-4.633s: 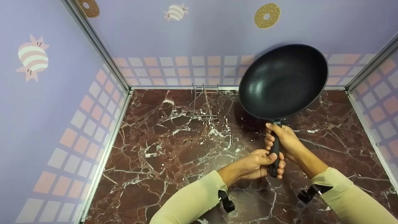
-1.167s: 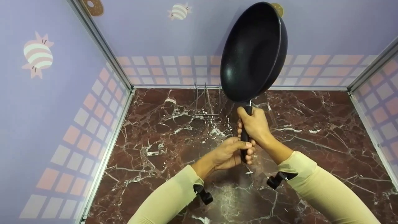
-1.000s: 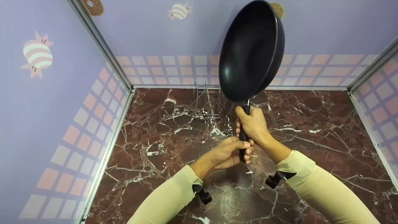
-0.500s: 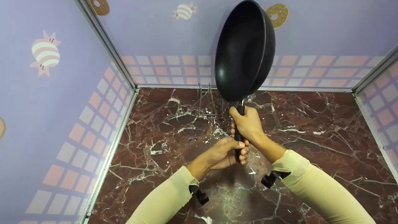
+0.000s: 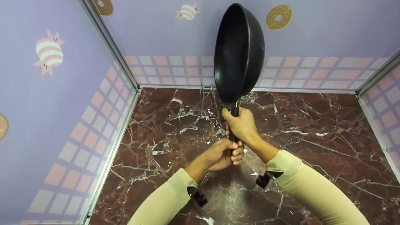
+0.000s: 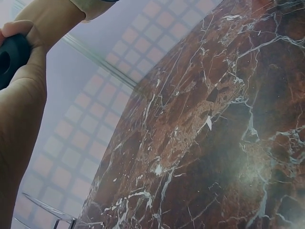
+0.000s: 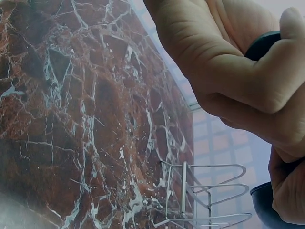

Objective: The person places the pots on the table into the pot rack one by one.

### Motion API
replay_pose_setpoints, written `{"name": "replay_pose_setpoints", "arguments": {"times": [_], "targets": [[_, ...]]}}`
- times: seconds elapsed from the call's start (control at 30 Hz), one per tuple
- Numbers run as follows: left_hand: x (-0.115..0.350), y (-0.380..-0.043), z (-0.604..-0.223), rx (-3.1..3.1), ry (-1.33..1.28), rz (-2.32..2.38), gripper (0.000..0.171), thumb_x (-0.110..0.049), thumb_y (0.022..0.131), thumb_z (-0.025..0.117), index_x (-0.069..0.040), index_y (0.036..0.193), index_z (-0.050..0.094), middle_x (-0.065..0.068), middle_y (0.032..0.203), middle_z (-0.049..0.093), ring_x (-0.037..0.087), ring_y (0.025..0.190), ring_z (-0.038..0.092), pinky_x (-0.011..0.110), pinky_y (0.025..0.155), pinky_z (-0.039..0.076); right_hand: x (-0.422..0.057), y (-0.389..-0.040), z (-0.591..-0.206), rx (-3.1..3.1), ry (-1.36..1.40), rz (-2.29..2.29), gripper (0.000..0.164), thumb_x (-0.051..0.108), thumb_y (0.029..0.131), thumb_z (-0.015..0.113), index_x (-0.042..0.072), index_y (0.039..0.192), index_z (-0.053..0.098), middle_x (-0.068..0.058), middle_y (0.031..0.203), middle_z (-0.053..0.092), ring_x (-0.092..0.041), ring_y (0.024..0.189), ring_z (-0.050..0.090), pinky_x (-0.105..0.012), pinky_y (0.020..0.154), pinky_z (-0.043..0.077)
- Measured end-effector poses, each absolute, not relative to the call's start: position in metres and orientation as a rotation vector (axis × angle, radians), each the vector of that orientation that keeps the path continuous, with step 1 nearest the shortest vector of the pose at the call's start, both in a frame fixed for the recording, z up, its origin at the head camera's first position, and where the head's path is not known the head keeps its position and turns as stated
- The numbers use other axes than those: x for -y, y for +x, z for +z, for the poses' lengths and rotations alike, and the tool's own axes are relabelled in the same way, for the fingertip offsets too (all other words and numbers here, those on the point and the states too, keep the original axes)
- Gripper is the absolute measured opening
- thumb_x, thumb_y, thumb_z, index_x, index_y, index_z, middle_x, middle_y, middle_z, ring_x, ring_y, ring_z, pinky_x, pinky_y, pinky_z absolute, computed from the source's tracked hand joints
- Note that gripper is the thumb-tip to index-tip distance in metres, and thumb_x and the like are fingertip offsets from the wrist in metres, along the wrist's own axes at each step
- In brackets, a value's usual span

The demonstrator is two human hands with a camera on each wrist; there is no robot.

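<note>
A deep black frying pan [image 5: 231, 56] is held up by its handle, its bowl on edge and its inside turned to the left in the head view. My right hand [image 5: 242, 125] grips the upper handle near the bowl, thumb along it. Lower down, my left hand [image 5: 220, 154] pinches the handle's end, thumb on top. The wire rack [image 5: 207, 103] stands on the counter behind, partly covered by the pan and right hand. In the left wrist view the handle's end [image 6: 12, 59] shows between fingers; the right wrist view shows the rack's wire loops [image 7: 214, 191] below the hands.
A dark red marbled counter [image 5: 312, 137] spreads under the hands. Purple walls with printed sweets and tiles enclose it at the back [image 5: 328, 37], at the left [image 5: 18, 93] and at the right.
The pan has moved left and up from the right side, its bowl turning from facing me to edge-on. Both hands moved with it, keeping their hold on the handle.
</note>
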State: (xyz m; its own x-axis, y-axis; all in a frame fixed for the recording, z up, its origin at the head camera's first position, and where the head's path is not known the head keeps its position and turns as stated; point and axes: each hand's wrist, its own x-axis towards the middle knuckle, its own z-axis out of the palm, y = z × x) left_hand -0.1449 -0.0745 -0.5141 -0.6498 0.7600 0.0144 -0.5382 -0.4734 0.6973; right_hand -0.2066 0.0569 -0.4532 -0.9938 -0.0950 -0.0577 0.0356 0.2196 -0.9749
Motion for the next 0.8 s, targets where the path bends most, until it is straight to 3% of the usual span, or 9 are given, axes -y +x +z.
{"name": "replay_pose_setpoints", "arguments": {"times": [0.13,0.27,0.47,0.57,0.8], "targets": [[0.078,-0.146,-0.518,-0.813,0.447,2.161,0.004,-0.014,0.1,0.055,-0.017,0.103,0.054,-0.01,0.076,0.049,0.006,0.066,0.042,0.019,0.065,0.042,-0.052,-0.208,-0.456,-2.437,-0.085,-1.861,0.037,0.041,0.103,0.075,0.011,0.083,0.067,0.003,0.051,0.063,-0.013,0.04,0.061,-0.024,0.04,0.048],[0.082,-0.147,-0.522,-0.781,0.453,2.173,0.016,-0.02,0.097,0.066,-0.016,0.102,0.052,-0.01,0.075,0.048,0.006,0.065,0.041,0.018,0.064,0.041,-0.047,-0.209,-0.457,-2.489,-0.12,-1.827,0.037,0.044,0.102,0.078,0.013,0.085,0.069,0.002,0.05,0.064,-0.014,0.039,0.062,-0.024,0.039,0.046],[0.087,-0.146,-0.523,-0.752,0.482,2.185,0.001,-0.015,0.102,0.054,-0.016,0.103,0.055,-0.01,0.077,0.051,0.006,0.067,0.043,0.018,0.066,0.043,-0.04,-0.209,-0.46,-2.506,-0.123,-1.798,0.035,0.044,0.102,0.078,0.012,0.089,0.069,0.001,0.05,0.065,-0.015,0.038,0.061,-0.024,0.039,0.045],[0.09,-0.146,-0.524,-0.748,0.47,2.188,0.009,-0.013,0.103,0.048,-0.017,0.103,0.056,-0.01,0.078,0.053,0.006,0.068,0.044,0.018,0.067,0.043,-0.037,-0.209,-0.462,-2.516,-0.104,-1.789,0.035,0.043,0.101,0.079,0.012,0.09,0.069,0.0,0.05,0.065,-0.015,0.038,0.062,-0.024,0.038,0.046],[0.098,-0.145,-0.527,-0.779,0.413,2.178,0.007,-0.024,0.101,0.064,-0.018,0.103,0.062,-0.009,0.079,0.057,0.006,0.07,0.048,0.02,0.069,0.045,-0.028,-0.209,-0.465,-2.544,-0.055,-1.77,0.035,0.044,0.098,0.082,0.015,0.085,0.068,0.001,0.049,0.064,-0.014,0.037,0.06,-0.026,0.039,0.044]]}}
